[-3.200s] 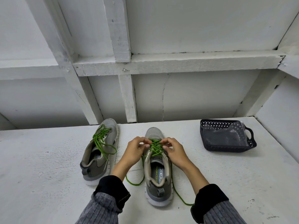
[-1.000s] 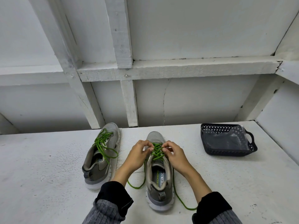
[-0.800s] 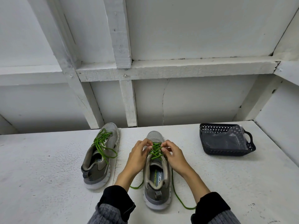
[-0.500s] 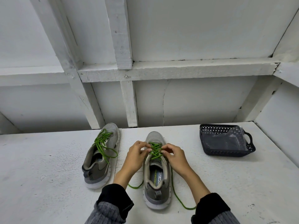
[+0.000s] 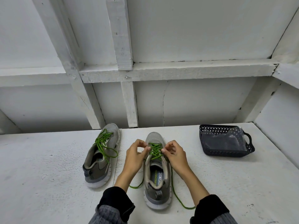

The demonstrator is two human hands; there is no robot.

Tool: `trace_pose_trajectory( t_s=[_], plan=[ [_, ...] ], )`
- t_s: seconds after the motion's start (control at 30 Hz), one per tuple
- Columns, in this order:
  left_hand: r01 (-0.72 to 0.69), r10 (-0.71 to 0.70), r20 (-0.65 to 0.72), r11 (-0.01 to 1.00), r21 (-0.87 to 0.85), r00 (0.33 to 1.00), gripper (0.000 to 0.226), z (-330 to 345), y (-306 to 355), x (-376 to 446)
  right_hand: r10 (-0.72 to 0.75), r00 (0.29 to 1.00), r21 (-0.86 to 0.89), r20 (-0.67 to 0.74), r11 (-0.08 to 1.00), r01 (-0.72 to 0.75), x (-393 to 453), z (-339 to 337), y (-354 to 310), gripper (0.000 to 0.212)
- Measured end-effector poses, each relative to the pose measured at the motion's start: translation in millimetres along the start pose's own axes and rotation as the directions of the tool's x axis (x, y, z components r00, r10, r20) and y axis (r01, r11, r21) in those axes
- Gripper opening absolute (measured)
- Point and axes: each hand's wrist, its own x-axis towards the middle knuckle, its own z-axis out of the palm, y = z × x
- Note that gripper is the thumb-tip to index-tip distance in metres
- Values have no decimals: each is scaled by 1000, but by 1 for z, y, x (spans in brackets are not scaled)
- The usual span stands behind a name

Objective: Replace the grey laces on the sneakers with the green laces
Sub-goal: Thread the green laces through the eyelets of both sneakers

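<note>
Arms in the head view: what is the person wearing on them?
Both hands, left hand and right hand, are bare, without gloves. Each forearm is uncovered up to a black cuff pushed back, over a grey ribbed knit sleeve.

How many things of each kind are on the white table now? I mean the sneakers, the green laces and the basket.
Sneakers: 2, one at the left and one between the hands
Green laces: 2, one in the left sneaker, one in the middle sneaker
Baskets: 1, dark, at the right
Total: 5
</note>
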Motion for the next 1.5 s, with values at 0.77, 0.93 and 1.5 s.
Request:
trace_pose_trajectory(
  t_s=[0.77, 0.93, 1.5],
  plan=[
    [-78, 16, 292, 977, 201, 956, 12, -12, 16, 8, -12, 954, -140, 300, 989, 57, -1, -13, -15, 12],
    [-55, 23, 241, 990, 130, 970, 25, -15, 11, 5, 11, 965, -92, 260, 996, 13, -3, -16, -10, 23],
    [-63, 46, 175, 994, 89, 983, 27, -8, 1, -1, -62, 988, -54, 145, 996, 70, -1, -9, -7, 22]
  ],
)
